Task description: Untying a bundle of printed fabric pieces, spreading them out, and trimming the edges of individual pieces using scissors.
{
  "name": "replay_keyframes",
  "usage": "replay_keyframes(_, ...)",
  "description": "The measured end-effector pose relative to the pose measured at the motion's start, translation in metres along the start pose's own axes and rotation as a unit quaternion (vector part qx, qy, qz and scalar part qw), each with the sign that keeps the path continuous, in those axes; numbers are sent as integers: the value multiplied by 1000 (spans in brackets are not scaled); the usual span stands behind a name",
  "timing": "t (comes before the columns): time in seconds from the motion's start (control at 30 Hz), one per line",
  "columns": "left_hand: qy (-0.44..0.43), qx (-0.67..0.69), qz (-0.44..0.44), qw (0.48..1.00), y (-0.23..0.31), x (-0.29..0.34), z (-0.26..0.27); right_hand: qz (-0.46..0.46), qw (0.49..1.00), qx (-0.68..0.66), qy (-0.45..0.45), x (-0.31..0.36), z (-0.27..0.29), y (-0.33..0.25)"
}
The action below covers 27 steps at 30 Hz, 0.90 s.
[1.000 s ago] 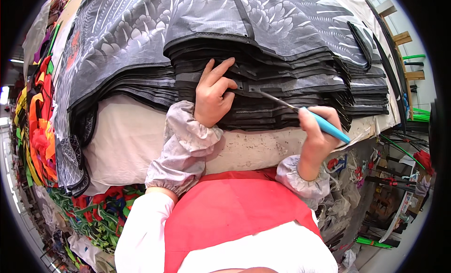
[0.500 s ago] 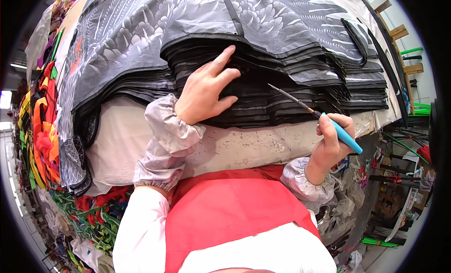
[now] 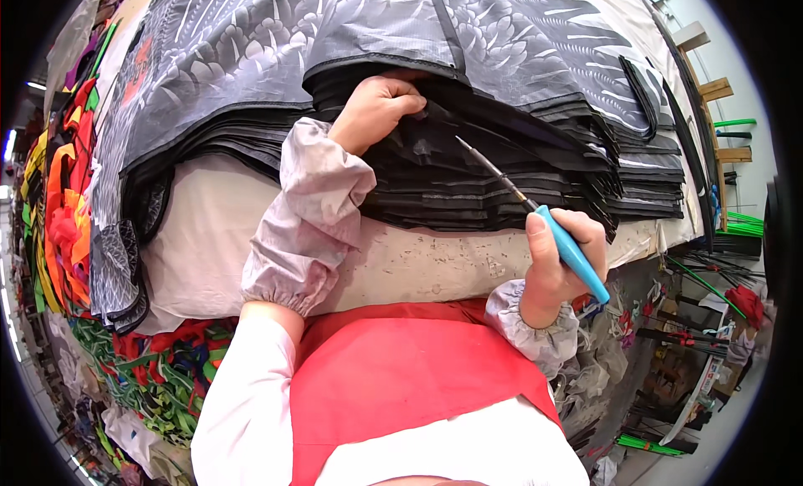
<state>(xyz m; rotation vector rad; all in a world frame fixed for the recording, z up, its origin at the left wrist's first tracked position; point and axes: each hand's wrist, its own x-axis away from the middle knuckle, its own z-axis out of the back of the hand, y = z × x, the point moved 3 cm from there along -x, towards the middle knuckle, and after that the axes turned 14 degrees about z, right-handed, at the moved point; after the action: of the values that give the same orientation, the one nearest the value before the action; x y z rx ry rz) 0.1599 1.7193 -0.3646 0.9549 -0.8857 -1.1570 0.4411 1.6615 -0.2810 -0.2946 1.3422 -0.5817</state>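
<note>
A thick stack of grey and black patterned fabric sheets lies in front of me, its black hemmed edges layered toward me. My left hand is closed on the edge of an upper fabric layer, thumb and finger pinched together; some fingertips are hidden under the raised flap. In my right hand is a soldering iron with a blue handle and a thin metal rod. Its tip points up and left, close over the black layers right of my left hand. I cannot tell whether it touches them.
The pale cloth-covered table edge runs between me and the stack. Colourful fabric scraps hang at the left, with green and red strips piled below. Green rods and wooden blocks are at the right.
My left hand went from pointing flat on the layers to pinching the fabric edge under the lifted flap. My right hand moved left and slightly toward me with the soldering iron.
</note>
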Motion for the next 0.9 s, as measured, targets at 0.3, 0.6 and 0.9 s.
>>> replay_keyframes(0.3,7,123,3,992,-9,4,-1,134,990,2,-54,-15,-30,-10)
replay_keyframes(0.6,-19,26,-68,997,-15,-6,10,80,997,20,-1,-10,-34,-2)
replay_keyframes(0.9,-17,36,-66,997,-14,-4,9,226,960,65,-153,-18,-72,-22)
